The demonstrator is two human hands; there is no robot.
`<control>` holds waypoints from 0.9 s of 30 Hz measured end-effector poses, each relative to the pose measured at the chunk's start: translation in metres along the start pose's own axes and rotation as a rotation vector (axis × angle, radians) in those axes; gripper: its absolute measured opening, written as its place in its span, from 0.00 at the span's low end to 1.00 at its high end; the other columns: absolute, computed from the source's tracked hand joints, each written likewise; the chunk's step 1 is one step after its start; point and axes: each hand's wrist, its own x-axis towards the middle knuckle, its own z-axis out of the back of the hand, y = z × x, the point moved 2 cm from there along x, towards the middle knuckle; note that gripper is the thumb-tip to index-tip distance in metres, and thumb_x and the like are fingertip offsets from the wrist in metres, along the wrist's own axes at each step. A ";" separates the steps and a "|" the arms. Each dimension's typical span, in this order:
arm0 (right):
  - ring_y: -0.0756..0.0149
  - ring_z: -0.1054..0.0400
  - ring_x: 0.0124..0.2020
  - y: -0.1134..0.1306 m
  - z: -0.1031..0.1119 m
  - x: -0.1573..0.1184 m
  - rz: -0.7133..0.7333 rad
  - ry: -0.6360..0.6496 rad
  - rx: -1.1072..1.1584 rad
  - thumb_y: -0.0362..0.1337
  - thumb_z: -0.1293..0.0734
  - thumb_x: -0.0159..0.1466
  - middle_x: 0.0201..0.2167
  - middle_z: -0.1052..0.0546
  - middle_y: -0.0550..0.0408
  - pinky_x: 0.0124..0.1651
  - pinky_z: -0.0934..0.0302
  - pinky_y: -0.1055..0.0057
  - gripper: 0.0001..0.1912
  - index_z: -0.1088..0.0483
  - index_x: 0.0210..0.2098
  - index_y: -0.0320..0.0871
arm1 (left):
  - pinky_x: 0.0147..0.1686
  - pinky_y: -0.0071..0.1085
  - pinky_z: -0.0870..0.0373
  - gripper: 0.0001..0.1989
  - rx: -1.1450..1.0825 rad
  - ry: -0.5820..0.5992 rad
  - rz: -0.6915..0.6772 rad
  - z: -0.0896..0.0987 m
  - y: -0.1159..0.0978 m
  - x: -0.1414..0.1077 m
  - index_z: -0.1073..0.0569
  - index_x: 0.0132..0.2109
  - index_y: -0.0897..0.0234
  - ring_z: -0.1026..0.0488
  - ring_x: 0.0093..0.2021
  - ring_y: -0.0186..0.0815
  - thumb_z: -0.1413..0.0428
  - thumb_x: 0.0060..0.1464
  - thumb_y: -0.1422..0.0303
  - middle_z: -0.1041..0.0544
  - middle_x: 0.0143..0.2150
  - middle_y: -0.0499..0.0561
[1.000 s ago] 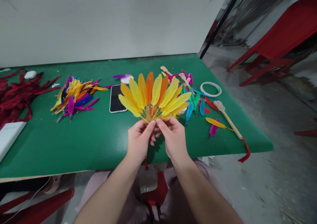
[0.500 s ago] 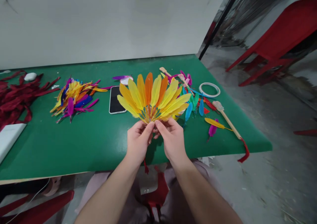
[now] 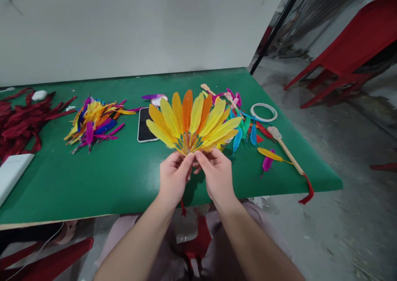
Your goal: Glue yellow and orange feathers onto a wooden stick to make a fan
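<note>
A feather fan (image 3: pixel 194 117) of yellow and orange feathers spreads upward above the near part of the table. My left hand (image 3: pixel 174 174) pinches its base from the left, thumb on the front. From the right, my right hand (image 3: pixel 217 172) grips the same base, and both thumb tips meet at the bottom centre. My palms and fingers hide whatever lies below the base. A red tassel (image 3: pixel 183 208) hangs down beneath my hands. The quill ends fan out just over my thumbs.
The green table (image 3: pixel 124 190) carries a pile of mixed feathers (image 3: pixel 96 121), dark red ribbons (image 3: pixel 18 123), a phone (image 3: pixel 147 126) and a white box (image 3: pixel 14 175). To the right lie a tape roll (image 3: pixel 263 112), a wooden handle (image 3: pixel 288 152) and loose feathers (image 3: pixel 254 134). A red chair (image 3: pixel 350 49) stands beyond.
The fan and both hands keep nearly the same pose, with the fan tilted very slightly. The whole view has shifted a little.
</note>
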 end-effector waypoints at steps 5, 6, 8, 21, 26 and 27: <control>0.76 0.33 0.20 0.000 0.000 0.000 0.009 0.008 0.008 0.40 0.29 0.52 0.21 0.27 0.61 0.18 0.38 0.82 0.08 0.28 0.27 0.42 | 0.10 0.17 0.48 0.16 -0.006 0.002 0.007 0.001 0.000 0.000 0.31 0.24 0.67 0.43 0.12 0.21 0.39 0.45 0.58 0.32 0.15 0.42; 0.76 0.33 0.20 0.000 0.000 0.000 0.009 0.011 0.014 0.40 0.29 0.52 0.21 0.27 0.61 0.18 0.38 0.82 0.08 0.28 0.27 0.42 | 0.10 0.17 0.48 0.16 -0.005 0.002 0.008 0.001 0.000 0.000 0.31 0.24 0.67 0.43 0.12 0.21 0.39 0.45 0.58 0.32 0.15 0.42; 0.76 0.33 0.20 0.000 0.000 0.000 0.006 0.015 0.030 0.41 0.29 0.52 0.21 0.27 0.61 0.18 0.38 0.82 0.08 0.29 0.27 0.43 | 0.10 0.17 0.48 0.16 -0.008 0.001 0.008 0.001 0.000 0.000 0.30 0.24 0.67 0.43 0.12 0.20 0.39 0.45 0.58 0.32 0.16 0.43; 0.71 0.30 0.33 0.002 -0.002 -0.001 0.065 0.042 0.052 0.39 0.30 0.52 0.31 0.25 0.59 0.35 0.33 0.74 0.09 0.29 0.33 0.46 | 0.11 0.19 0.47 0.15 0.141 -0.016 -0.084 -0.001 -0.009 -0.004 0.30 0.23 0.66 0.43 0.12 0.22 0.40 0.46 0.58 0.34 0.14 0.42; 0.66 0.29 0.36 0.004 -0.004 -0.002 0.011 0.036 0.036 0.39 0.30 0.50 0.34 0.23 0.56 0.39 0.33 0.68 0.09 0.29 0.31 0.44 | 0.11 0.20 0.47 0.15 0.220 -0.020 -0.106 -0.001 -0.011 -0.005 0.31 0.22 0.65 0.43 0.12 0.23 0.41 0.46 0.59 0.35 0.14 0.42; 0.66 0.29 0.35 0.005 -0.005 -0.002 -0.003 0.035 0.048 0.39 0.30 0.50 0.33 0.23 0.56 0.39 0.33 0.68 0.09 0.29 0.31 0.44 | 0.11 0.20 0.47 0.14 0.227 -0.018 -0.111 -0.001 -0.012 -0.005 0.31 0.22 0.65 0.43 0.12 0.23 0.41 0.47 0.60 0.35 0.13 0.42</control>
